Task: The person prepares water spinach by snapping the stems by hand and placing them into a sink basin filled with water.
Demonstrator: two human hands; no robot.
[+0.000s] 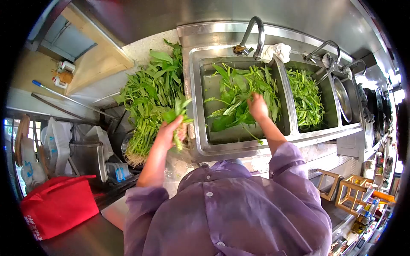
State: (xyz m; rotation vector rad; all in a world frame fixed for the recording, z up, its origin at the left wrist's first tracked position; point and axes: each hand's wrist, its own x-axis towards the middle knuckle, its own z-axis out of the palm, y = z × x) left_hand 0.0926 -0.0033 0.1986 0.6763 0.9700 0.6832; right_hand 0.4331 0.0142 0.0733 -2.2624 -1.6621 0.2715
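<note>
My left hand (172,131) is closed around a small bunch of leafy green stems, between the big pile and the sink's left rim. To its left lies a large heap of long-stemmed greens (149,94) with pale roots at the near end. My right hand (257,106) is over the left sink basin (200,68), at the loose greens (232,91) that lie in it. Its fingers are bent and partly hidden among the stems, so what they grip is unclear. More cut greens (305,100) fill the middle basin.
Curved faucets (259,32) rise behind the basins, with a white cloth (275,52) beside one. A metal bowl (341,99) sits in the right basin. Plastic containers (57,141) and a red bag (60,207) are at the left. Wooden stools (352,194) stand at the lower right.
</note>
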